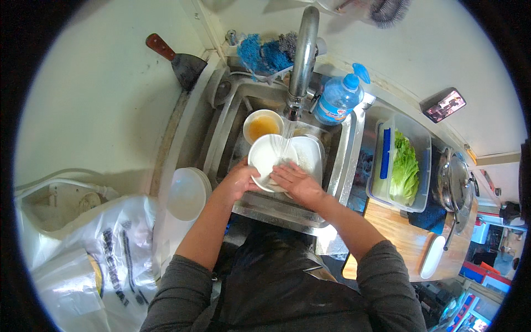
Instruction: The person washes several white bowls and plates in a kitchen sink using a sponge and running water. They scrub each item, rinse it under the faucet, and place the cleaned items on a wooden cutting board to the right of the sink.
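Observation:
My left hand [242,179] grips the near-left rim of a white bowl [262,154], which tilts under water running from the chrome faucet [305,50]. My right hand [296,182] rests with extended fingers against the bowl's right near side. Beneath and to the right is a white dish [314,152] in the stainless steel sink [346,182], partly hidden by the bowl and the right hand. Just beyond the held bowl, a smaller pale bowl [246,129] contains yellowish liquid.
A blue pump bottle [338,97] and blue mesh scrubbers [259,52] stand behind the sink. Stacked white bowls [186,195] sit at left, below a scraper [182,66]. At right are a plastic container [383,182] with lettuce [404,166], a wooden board [390,236] and a lidded pan [458,186].

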A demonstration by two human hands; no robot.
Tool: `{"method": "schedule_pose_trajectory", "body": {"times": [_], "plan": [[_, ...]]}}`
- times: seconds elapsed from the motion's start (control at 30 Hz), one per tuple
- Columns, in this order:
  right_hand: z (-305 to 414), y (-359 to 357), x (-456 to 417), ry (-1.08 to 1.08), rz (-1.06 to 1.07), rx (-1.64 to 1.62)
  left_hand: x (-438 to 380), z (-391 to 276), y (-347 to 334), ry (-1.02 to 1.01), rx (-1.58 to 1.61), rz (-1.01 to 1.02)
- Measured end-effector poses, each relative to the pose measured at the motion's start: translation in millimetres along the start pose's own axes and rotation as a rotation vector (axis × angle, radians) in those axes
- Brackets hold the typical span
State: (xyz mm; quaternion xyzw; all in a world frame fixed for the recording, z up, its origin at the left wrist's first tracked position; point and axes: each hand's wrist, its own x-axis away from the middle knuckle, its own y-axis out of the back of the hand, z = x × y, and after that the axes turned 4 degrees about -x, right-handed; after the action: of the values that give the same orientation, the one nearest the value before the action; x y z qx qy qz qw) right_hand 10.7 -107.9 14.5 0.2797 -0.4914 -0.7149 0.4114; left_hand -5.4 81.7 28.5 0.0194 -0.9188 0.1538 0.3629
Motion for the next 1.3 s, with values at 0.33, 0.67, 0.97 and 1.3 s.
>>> {"method": "schedule_pose_trajectory", "body": {"times": [0.33,0.67,0.97,1.3], "plan": [[15.3,9.6,-12.1,0.115,-0.16,0.012,2.8,5.9,-3.9,0.041,0.111,-0.047],[12.0,8.2,-15.0,0.065,-0.209,-0.166,1.5,14.8,10.2,0.005,0.276,0.086],[-5.7,-12.7,-0.6,-0.084,0.174,0.083,9.1,18.3,-1.3,-0.466,-0.721,-0.471],[-1.8,-18.6,37.3,-0.64,-0.063,-0.537,70.0,-24.8,31.8,-0.216,0.432,-0.409]]}}
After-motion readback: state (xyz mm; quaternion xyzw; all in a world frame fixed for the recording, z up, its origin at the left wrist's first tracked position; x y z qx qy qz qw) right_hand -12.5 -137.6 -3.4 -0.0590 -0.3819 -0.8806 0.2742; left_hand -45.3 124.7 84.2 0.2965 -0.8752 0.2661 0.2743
